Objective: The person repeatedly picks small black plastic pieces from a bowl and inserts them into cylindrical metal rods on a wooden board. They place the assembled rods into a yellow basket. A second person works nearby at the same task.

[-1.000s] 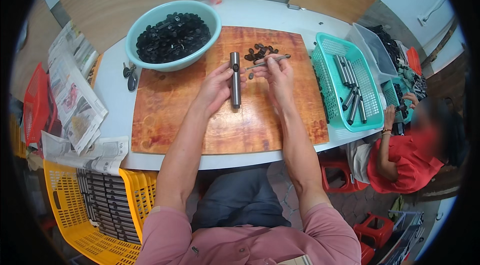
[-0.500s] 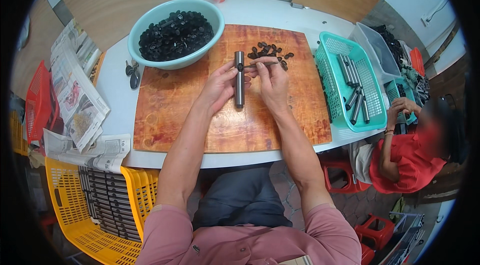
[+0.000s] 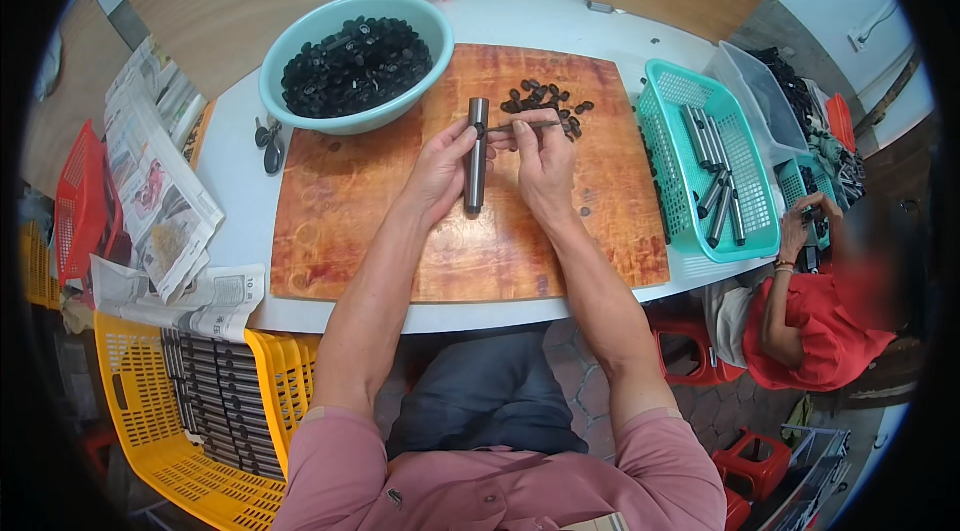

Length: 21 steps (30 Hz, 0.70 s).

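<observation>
My left hand (image 3: 440,174) is closed around a grey metal tube (image 3: 475,181) that stands nearly upright in the view, over a stained wooden board (image 3: 345,216). Between the fingers of my right hand (image 3: 546,169) is a thin, dark, rod-like tool (image 3: 504,128). The tool's tip meets the upper part of the tube, where a small dark opening or black piece shows; which one is too small to tell. Just beyond my right hand, several black oval pieces (image 3: 540,94) lie loose on the board.
A pale teal bowl (image 3: 443,43) heaped with black pieces stands back left, keys (image 3: 272,153) beside it. At right, a teal basket (image 3: 700,231) holds several tubes. A yellow crate (image 3: 130,441) of tubes sits lower left, near newspapers (image 3: 165,221). A person in red (image 3: 815,331) works at right.
The view has shifted slightly. Both hands keep their hold, and the tube leans a little more, its lower end slightly to the left. The tool's tip stays at the tube.
</observation>
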### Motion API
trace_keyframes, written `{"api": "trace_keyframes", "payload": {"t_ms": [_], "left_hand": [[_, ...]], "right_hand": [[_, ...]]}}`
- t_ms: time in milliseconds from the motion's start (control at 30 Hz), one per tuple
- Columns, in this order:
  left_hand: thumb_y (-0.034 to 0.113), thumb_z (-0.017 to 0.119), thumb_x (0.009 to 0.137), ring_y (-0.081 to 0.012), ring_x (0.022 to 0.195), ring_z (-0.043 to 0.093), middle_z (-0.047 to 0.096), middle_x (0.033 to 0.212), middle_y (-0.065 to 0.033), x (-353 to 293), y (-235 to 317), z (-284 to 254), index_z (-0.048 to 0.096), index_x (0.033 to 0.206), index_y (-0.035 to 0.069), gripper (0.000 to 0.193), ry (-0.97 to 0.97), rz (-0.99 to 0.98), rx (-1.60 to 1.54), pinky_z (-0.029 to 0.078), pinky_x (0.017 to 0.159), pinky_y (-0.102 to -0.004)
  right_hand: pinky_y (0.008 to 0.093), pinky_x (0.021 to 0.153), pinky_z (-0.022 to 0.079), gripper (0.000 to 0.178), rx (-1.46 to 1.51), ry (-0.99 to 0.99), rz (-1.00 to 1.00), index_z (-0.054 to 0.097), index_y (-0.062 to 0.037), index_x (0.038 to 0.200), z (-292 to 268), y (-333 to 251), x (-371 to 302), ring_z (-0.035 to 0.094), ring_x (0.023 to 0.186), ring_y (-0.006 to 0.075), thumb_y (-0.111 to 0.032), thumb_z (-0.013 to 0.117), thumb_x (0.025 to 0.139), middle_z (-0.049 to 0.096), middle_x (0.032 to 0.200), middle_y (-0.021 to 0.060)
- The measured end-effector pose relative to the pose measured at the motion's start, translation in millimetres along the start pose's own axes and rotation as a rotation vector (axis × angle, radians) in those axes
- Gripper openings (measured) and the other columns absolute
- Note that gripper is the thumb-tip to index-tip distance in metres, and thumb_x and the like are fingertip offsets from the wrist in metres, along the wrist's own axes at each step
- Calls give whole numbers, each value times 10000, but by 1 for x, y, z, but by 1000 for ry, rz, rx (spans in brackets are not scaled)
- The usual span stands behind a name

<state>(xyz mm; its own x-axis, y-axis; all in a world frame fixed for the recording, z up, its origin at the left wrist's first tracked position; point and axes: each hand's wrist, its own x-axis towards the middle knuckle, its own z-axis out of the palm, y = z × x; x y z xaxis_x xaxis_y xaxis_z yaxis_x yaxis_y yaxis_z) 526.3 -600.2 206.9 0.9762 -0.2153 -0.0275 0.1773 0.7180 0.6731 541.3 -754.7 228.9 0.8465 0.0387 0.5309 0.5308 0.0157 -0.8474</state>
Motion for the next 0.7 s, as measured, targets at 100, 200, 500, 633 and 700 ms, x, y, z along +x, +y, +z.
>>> {"api": "trace_keyframes", "payload": {"t_ms": [100,200,500,633,700], "left_hand": [[151,523,1071,-155,960,641,675,1202,-158,1,-2,-5,525,1358,0,324,-11,3,5,553,827,-288],[150,514,1075,-154,952,640,676,1189,-157,0,-2,-4,523,1354,-5,319,-16,10,9,554,828,-284],[145,510,1075,-158,926,640,677,1171,-174,2,-4,-10,529,1322,-18,296,-22,30,39,566,824,-289],[149,557,1057,-133,864,640,667,1039,-69,0,-4,-5,572,1267,21,247,-1,21,25,562,776,-277],[147,562,1054,-137,869,644,677,1060,-83,3,-5,-6,576,1275,15,258,14,30,28,565,777,-279]], "right_hand": [[286,696,606,73,45,9,27,579,30,1034,1,-1,-1,755,816,193,-9,518,1031,708,864,132],[301,749,614,89,52,-18,55,547,29,1071,0,0,-2,750,852,215,-41,494,1057,694,928,149],[304,779,619,96,80,-19,83,531,24,1086,0,-1,-6,747,872,225,-58,484,1069,689,955,156],[303,775,608,97,83,-22,86,528,17,1092,-2,0,-6,746,883,219,-67,483,1072,684,963,153],[301,769,597,98,141,-22,88,530,13,1092,-1,3,-5,738,863,206,-72,485,1073,683,970,145]]}}
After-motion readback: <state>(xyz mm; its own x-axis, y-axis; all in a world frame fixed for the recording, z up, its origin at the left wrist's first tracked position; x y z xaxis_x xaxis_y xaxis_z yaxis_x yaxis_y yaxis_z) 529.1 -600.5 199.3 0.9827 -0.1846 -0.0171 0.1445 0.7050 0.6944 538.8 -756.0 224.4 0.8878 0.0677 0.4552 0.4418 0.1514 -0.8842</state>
